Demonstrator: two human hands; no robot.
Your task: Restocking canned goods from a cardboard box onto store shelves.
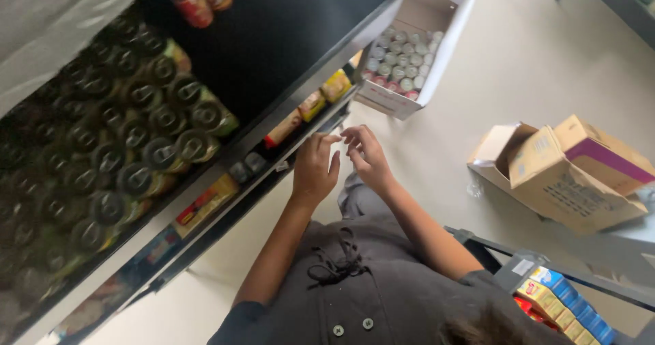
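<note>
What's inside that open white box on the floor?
The white box holds rows of small round cans, seen from the top as pale lids. A few at the near edge show red sides. Anything beneath that top layer is covered.

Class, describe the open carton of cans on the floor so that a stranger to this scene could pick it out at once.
Start at the long metal store shelf stocked with dark-topped cans. At its far end, on the pale floor, stands a white cardboard carton with its flaps open. Unlike the brown cardboard boxes to its right, it is packed with rows of silver-topped cans.
</note>
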